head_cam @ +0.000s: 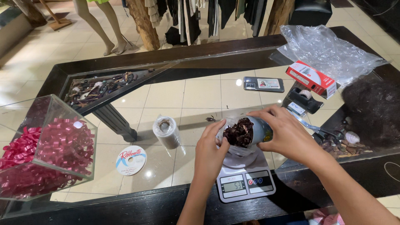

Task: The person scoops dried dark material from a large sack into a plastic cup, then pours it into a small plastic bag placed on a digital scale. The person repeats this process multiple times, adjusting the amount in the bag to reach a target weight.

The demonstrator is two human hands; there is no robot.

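From the head camera, the right hand is wrapped around a grey tin tipped on its side, mouth toward the left, filled with dark reddish dried petals. The left hand comes up from below with its fingers closed loosely at the tin's mouth, touching the petals. Tin and hands hang just above a small digital scale, on which a clear plastic bag lies under the tin's mouth. The scale sits at the near edge of the glass-topped table, against its dark wooden frame.

Left of the hands a roll of clear film stands on the glass, and nearer the edge lies a flat round ribbon spool. Far left a tilted clear box holds pink curled ribbon and fills that corner. Close to the right wrist lie scissors, with a tape dispenser and a red carton behind them; a crumpled clear plastic sheet covers the far right corner, and a dark fuzzy mass crowds the right edge. A phone lies beyond the hands, well apart.

The middle of the glass between the film roll and the phone is the open stretch; the right side is packed tight.
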